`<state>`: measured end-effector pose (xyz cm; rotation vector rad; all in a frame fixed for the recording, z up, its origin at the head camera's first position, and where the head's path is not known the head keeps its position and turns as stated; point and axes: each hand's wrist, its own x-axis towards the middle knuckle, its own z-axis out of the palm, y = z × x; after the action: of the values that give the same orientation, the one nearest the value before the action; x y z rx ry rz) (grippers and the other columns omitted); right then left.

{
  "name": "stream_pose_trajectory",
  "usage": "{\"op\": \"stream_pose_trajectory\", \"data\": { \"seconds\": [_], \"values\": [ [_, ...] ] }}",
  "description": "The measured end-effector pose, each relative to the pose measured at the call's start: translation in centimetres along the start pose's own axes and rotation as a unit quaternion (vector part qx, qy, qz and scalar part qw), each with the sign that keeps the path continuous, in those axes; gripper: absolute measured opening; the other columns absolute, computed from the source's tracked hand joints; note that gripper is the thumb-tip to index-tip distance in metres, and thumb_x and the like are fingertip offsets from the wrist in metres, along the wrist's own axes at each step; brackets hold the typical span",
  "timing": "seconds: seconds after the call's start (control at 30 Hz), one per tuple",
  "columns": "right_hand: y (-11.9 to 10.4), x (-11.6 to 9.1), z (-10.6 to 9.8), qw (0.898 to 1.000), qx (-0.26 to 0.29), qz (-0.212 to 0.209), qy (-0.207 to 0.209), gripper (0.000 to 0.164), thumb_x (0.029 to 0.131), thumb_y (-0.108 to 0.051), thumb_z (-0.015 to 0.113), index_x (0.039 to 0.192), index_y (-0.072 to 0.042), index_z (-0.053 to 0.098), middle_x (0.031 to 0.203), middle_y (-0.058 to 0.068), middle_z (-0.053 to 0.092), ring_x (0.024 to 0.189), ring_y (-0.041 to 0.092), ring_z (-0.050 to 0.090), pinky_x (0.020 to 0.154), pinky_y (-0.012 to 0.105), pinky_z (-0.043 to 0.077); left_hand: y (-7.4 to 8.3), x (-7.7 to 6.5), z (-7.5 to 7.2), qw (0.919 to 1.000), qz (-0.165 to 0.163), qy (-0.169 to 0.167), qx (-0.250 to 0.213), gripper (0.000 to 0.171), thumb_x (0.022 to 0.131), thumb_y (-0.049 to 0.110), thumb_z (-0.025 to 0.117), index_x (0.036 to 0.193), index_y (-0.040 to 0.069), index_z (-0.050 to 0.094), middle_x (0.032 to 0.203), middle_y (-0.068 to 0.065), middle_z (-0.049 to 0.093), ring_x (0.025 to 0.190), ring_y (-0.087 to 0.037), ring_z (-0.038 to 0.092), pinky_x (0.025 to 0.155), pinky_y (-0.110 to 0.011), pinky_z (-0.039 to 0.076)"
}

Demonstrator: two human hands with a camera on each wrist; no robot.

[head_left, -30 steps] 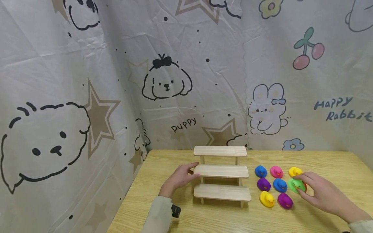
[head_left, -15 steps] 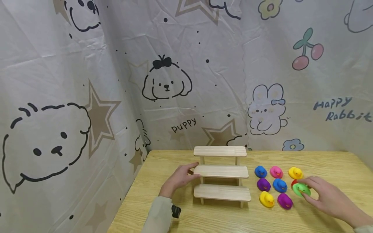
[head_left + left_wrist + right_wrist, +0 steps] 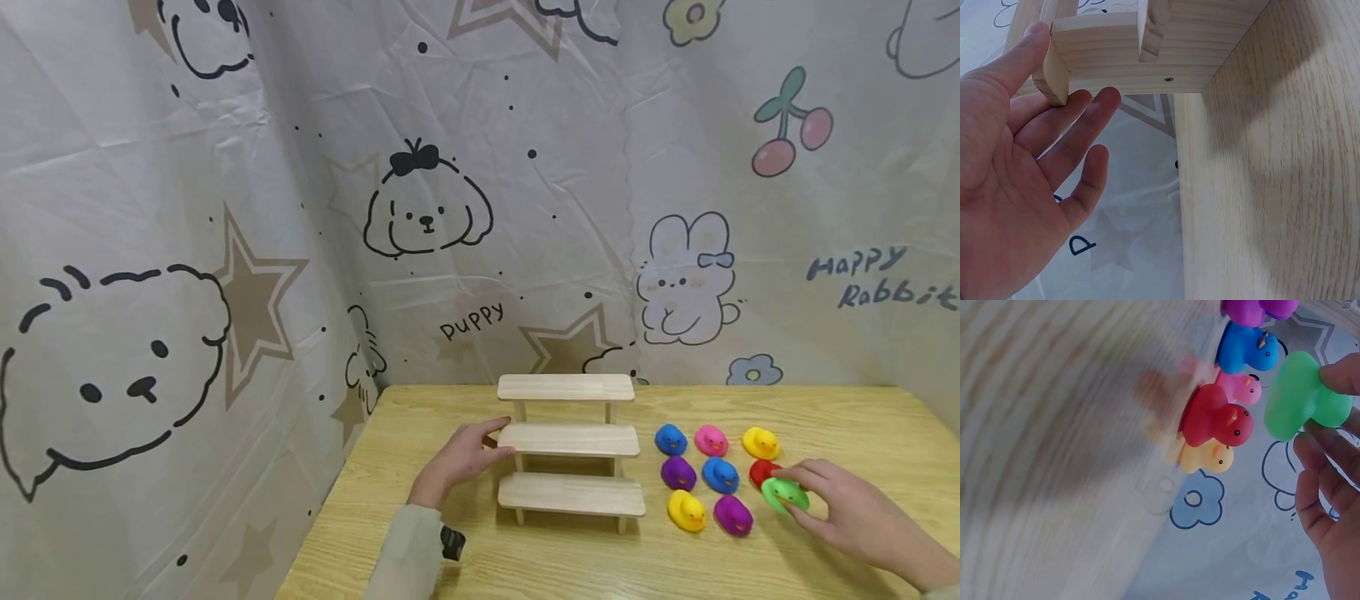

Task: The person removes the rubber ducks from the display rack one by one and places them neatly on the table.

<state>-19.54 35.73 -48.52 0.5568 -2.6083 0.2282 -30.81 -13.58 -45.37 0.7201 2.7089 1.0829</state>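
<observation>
A small green rubber duck (image 3: 784,496) is pinched between the thumb and fingers of my right hand (image 3: 862,512). In the right wrist view the green duck (image 3: 1297,397) is held apart from the table, beside a red rubber duck (image 3: 1216,419). My left hand (image 3: 465,458) grips the left end of the middle board of a three-step wooden shelf (image 3: 570,440). The left wrist view has the thumb on one face of that board (image 3: 1054,84) and fingertips at the other. The red duck (image 3: 763,472) is partly hidden by my right hand in the head view.
More rubber ducks stand in rough rows right of the shelf: blue (image 3: 671,439), pink (image 3: 711,441), yellow (image 3: 761,443), purple (image 3: 678,473), and others. A printed curtain (image 3: 570,208) hangs behind and left of the wooden table (image 3: 375,500).
My right hand has lifted the green duck and shifted it right and toward me, uncovering more of the red duck. My left hand has stayed on the shelf.
</observation>
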Motion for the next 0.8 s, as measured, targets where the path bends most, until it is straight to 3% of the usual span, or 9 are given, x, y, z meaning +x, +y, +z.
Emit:
{"op": "stream_pose_trajectory", "data": {
  "seconds": [0.13,0.27,0.43,0.8],
  "values": [
    [-0.03,-0.4,0.1,1.0,0.014,0.003,-0.012,0.039,0.059,-0.016,0.087,0.092,-0.018,0.067,0.087,-0.015,0.055,0.073,0.0,0.051,0.062,0.029,0.052,0.02,0.08,-0.01,1.0,-0.001,0.0,0.001,0.058,0.091,0.035,0.063,0.141,0.011,0.045,0.135,-0.01,0.051,0.103,-0.024,0.06,0.08,-0.036,0.051],
    [-0.15,-0.48,-0.03,0.998,0.023,0.024,-0.059,0.037,0.062,-0.017,0.086,0.093,-0.019,0.067,0.085,-0.018,0.052,0.073,-0.002,0.048,0.063,0.027,0.052,0.09,0.08,-0.02,1.0,0.0,0.0,0.001,0.058,0.091,0.034,0.063,0.141,0.01,0.045,0.135,-0.01,0.051,0.103,-0.025,0.06,0.08,-0.037,0.051],
    [-0.05,-0.45,-0.21,0.99,0.043,0.051,-0.126,0.036,0.066,-0.02,0.084,0.096,-0.019,0.066,0.087,-0.015,0.054,0.074,-0.001,0.049,0.066,0.028,0.051,0.09,0.04,-0.03,1.0,-0.001,-0.001,0.001,0.059,0.091,0.034,0.063,0.141,0.01,0.045,0.136,-0.01,0.051,0.104,-0.025,0.06,0.079,-0.037,0.051],
    [0.7,-0.47,0.36,0.973,0.076,0.086,-0.198,0.035,0.068,-0.015,0.083,0.098,-0.02,0.066,0.09,-0.011,0.057,0.077,0.002,0.051,0.069,0.031,0.051,-0.07,0.08,0.06,1.0,-0.001,-0.002,0.005,0.059,0.091,0.035,0.062,0.142,0.011,0.044,0.137,-0.008,0.05,0.104,-0.024,0.059,0.079,-0.036,0.051]
  ]
}}
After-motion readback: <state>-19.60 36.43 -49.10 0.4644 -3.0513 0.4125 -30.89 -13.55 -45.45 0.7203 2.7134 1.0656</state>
